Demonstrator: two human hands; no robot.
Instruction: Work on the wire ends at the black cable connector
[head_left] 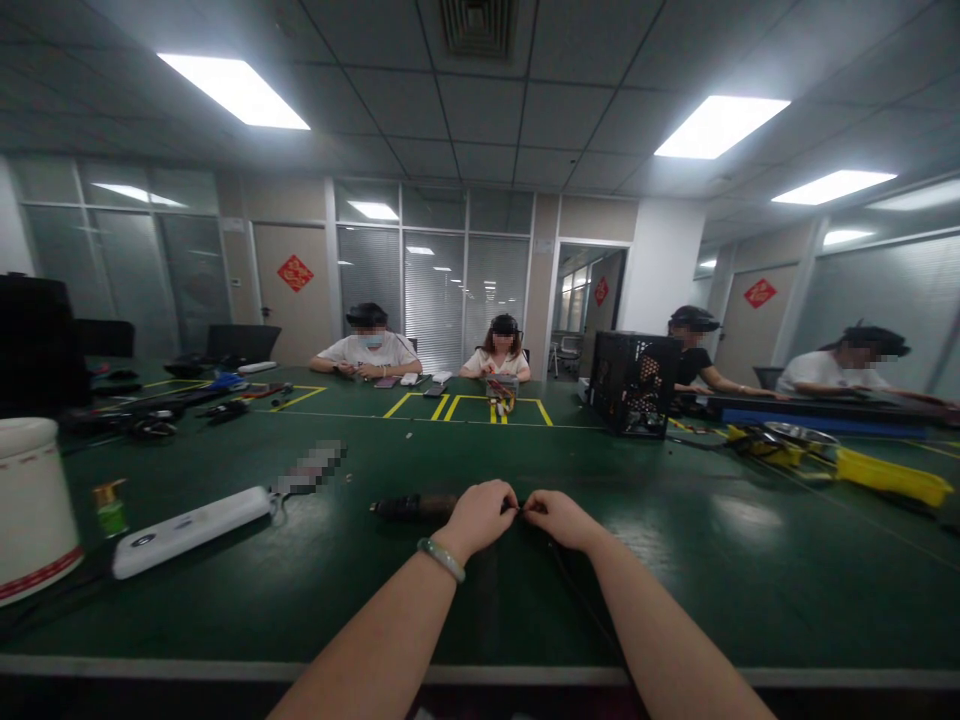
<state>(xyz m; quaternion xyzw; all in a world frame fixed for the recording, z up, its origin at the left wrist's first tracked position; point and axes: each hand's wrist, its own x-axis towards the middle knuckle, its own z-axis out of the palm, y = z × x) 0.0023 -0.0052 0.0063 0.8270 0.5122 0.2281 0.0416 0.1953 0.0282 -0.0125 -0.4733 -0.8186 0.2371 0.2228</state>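
Note:
My left hand (484, 515) is closed at the right end of a dark, elongated tool (411, 507) lying on the green table (285, 610). A pale green bangle circles that wrist. Just to the right, my right hand (559, 518) pinches something small and dark, its fingertips almost meeting those of the left hand. What lies between the fingertips is too small to make out. A thin dark cable (581, 590) runs from near my right hand down toward the table's front edge.
At the left are a white power strip (195, 530), a small green bottle (112, 510) and a white container (34, 510). A black computer case (632, 383) and yellow tools (889, 473) stand or lie at the right. Several people sit beyond.

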